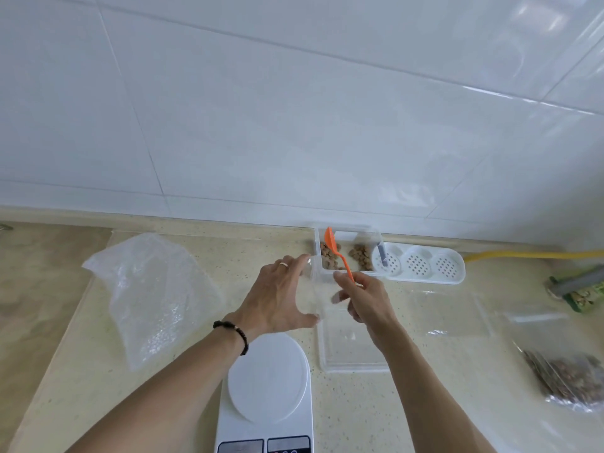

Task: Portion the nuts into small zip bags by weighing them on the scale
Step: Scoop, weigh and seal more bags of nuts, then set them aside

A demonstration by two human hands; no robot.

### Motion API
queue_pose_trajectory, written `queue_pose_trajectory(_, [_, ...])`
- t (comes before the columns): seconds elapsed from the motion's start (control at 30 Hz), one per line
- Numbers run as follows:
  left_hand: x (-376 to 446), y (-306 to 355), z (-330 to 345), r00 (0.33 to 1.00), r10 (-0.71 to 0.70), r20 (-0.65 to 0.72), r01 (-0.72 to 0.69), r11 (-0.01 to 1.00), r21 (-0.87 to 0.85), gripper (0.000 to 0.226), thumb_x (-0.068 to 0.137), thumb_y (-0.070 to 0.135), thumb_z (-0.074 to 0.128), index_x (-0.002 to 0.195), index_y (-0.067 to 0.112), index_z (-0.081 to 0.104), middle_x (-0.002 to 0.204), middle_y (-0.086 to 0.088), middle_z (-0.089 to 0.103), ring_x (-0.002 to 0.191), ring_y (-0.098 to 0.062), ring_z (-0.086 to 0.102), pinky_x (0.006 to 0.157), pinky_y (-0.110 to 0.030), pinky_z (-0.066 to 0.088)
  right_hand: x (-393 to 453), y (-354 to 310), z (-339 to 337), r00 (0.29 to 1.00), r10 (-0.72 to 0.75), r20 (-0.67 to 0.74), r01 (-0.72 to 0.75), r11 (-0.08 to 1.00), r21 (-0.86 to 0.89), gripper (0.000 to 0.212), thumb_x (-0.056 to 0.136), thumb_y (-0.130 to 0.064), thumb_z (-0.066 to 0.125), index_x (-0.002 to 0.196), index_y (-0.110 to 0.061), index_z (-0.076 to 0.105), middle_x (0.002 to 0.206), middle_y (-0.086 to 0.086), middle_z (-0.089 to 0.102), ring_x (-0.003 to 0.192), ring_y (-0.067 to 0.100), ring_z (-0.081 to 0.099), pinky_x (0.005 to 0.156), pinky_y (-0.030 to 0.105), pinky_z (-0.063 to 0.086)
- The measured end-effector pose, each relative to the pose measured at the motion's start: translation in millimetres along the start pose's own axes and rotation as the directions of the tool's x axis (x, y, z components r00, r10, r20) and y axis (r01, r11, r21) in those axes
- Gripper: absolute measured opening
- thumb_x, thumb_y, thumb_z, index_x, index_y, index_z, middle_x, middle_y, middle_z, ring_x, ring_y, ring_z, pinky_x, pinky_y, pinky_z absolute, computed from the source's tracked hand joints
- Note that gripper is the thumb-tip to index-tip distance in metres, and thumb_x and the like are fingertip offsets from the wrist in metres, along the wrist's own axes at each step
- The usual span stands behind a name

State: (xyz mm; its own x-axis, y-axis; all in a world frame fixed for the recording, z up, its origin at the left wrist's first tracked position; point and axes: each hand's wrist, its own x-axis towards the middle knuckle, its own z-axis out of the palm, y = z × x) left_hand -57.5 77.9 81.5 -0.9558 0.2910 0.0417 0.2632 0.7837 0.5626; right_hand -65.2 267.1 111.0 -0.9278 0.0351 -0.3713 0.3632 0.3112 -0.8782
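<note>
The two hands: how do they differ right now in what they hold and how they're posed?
The left hand spreads its fingers around a small clear zip bag, while the right hand pinches the handle of the orange scoop. The left hand wears a ring and a dark bead bracelet; the right shows neither. Both hover above the counter, between the scale and the nut container.

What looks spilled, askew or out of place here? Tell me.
Nothing is spilled. One oddity: the scale platform is bare, while the left hand holds a clear zip bag in mid-air and the right hand holds the orange scoop over the nut container. The filled bag lies at the counter's right edge.
</note>
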Motion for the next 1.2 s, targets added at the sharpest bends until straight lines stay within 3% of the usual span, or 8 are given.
queue_pose_trajectory(0.07, [3,-4,1,1.000,-0.022,-0.004,0.022,1.000,-0.006,0.104,0.062,0.058,0.073,0.145,0.022,0.022,0.119,0.002,0.046,0.113,-0.017,0.045,0.104,-0.034,0.033,10,6,-9,0.996,0.005,-0.088,-0.015,0.994,-0.111,0.040,0.097,-0.049,0.049,0.092,-0.015,0.071,0.073,0.008,0.070,0.054,0.011,0.046,0.055,0.027,0.037])
queue_pose_trajectory(0.23, [13,-15,9,0.996,-0.092,-0.002,0.092,0.996,-0.017,0.097,0.064,0.056,0.072,0.142,0.024,0.024,0.121,0.004,0.048,0.115,-0.016,0.046,0.102,-0.032,0.033,42,14,-36,0.975,0.018,-0.223,-0.100,0.927,-0.361,0.029,0.093,-0.006,0.038,0.080,0.003,0.062,0.069,0.009,0.052,0.062,0.021,0.042,0.059,0.033,0.034])
queue_pose_trajectory(0.33, [20,-14,11,0.991,-0.133,0.002,0.133,0.989,-0.062,0.096,0.068,0.052,0.074,0.145,0.023,0.023,0.123,0.004,0.046,0.114,-0.016,0.044,0.102,-0.031,0.032,55,15,-46,0.977,-0.066,-0.204,-0.035,0.891,-0.452,0.029,0.088,0.005,0.040,0.075,-0.012,0.060,0.068,0.005,0.049,0.062,0.021,0.044,0.061,0.033,0.039])
queue_pose_trajectory(0.43, [25,-15,14,0.987,-0.162,-0.010,0.160,0.982,-0.096,0.097,0.069,0.050,0.075,0.147,0.025,0.023,0.125,0.005,0.046,0.116,-0.013,0.043,0.101,-0.028,0.029,63,16,-52,0.913,-0.145,-0.380,-0.007,0.929,-0.371,0.029,0.090,0.001,0.051,0.110,-0.011,0.069,0.085,0.003,0.062,0.077,0.021,0.058,0.071,0.028,0.045])
queue_pose_trajectory(0.53, [29,-19,18,0.982,-0.187,-0.007,0.185,0.977,-0.101,0.098,0.068,0.051,0.075,0.147,0.026,0.022,0.126,0.006,0.046,0.119,-0.010,0.043,0.101,-0.026,0.027,72,18,-55,0.840,-0.129,-0.526,0.008,0.974,-0.226,0.021,0.091,-0.008,0.060,0.111,-0.014,0.063,0.088,0.003,0.068,0.080,0.020,0.061,0.061,0.022,0.041])
queue_pose_trajectory(0.77, [38,-26,25,0.971,-0.241,-0.008,0.240,0.969,-0.067,0.099,0.066,0.052,0.077,0.146,0.025,0.024,0.130,0.002,0.049,0.121,-0.014,0.044,0.101,-0.029,0.030,85,32,-53,0.899,-0.183,-0.397,0.063,0.953,-0.297,0.009,0.095,-0.011,0.054,0.102,-0.012,0.059,0.087,0.000,0.065,0.077,0.028,0.065,0.070,0.040,0.054])
queue_pose_trajectory(0.93, [39,-24,28,0.966,-0.258,-0.027,0.257,0.966,-0.035,0.100,0.065,0.055,0.077,0.146,0.026,0.026,0.127,0.001,0.051,0.116,-0.017,0.049,0.097,-0.029,0.037,85,35,-45,0.939,-0.011,-0.343,-0.021,0.996,-0.089,0.008,0.097,-0.010,0.054,0.104,-0.012,0.058,0.088,0.013,0.067,0.052,0.015,0.064,0.051,0.027,0.054])
queue_pose_trajectory(1.2, [51,-25,20,0.966,-0.251,-0.055,0.255,0.963,0.085,0.104,0.062,0.065,0.071,0.146,0.025,0.023,0.124,0.000,0.052,0.115,-0.018,0.049,0.094,-0.033,0.039,89,31,-45,0.874,0.199,-0.443,-0.082,0.960,0.269,0.015,0.098,-0.006,0.053,0.112,-0.010,0.056,0.082,0.011,0.065,0.055,0.019,0.063,0.052,0.026,0.052])
